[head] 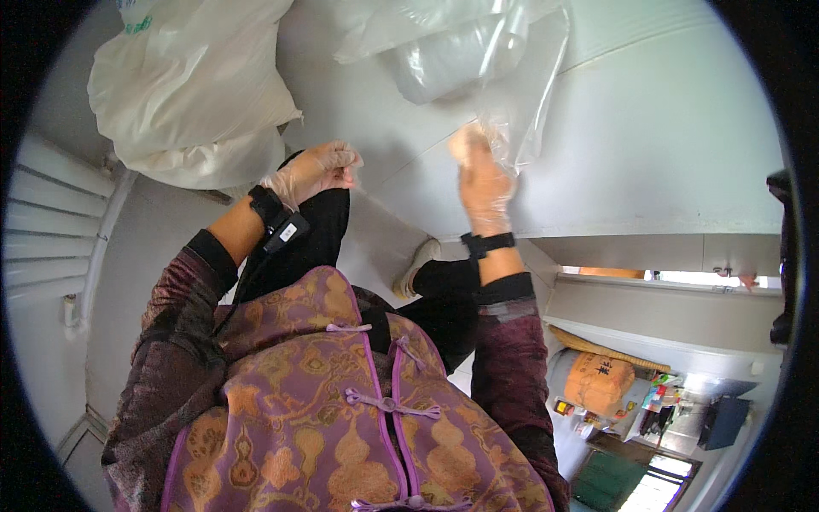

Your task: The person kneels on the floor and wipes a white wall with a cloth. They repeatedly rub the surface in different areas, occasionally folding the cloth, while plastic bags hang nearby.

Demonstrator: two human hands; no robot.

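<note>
My right hand (pixel 484 179), in a thin clear glove and blurred, is closed around the lower end of a clear plastic bag (pixel 534 109). That bag stretches up past the top edge over a white tabletop (pixel 652 153). Just behind it lies a translucent plastic-wrapped bundle (pixel 441 67), whose contents I cannot make out. My left hand (pixel 317 169), also gloved, hovers above my knee with its fingers curled inward. Loose clear film shows at its fingertips; whether it pinches anything is unclear. Both wrists wear black straps.
A large, full white plastic sack (pixel 192 96) stands at upper left, close to my left hand. A white radiator (pixel 54 221) lines the left wall. Below the tabletop's edge, my shoe (pixel 419 265) is on the floor. An orange bag (pixel 598 382) sits among goods at lower right.
</note>
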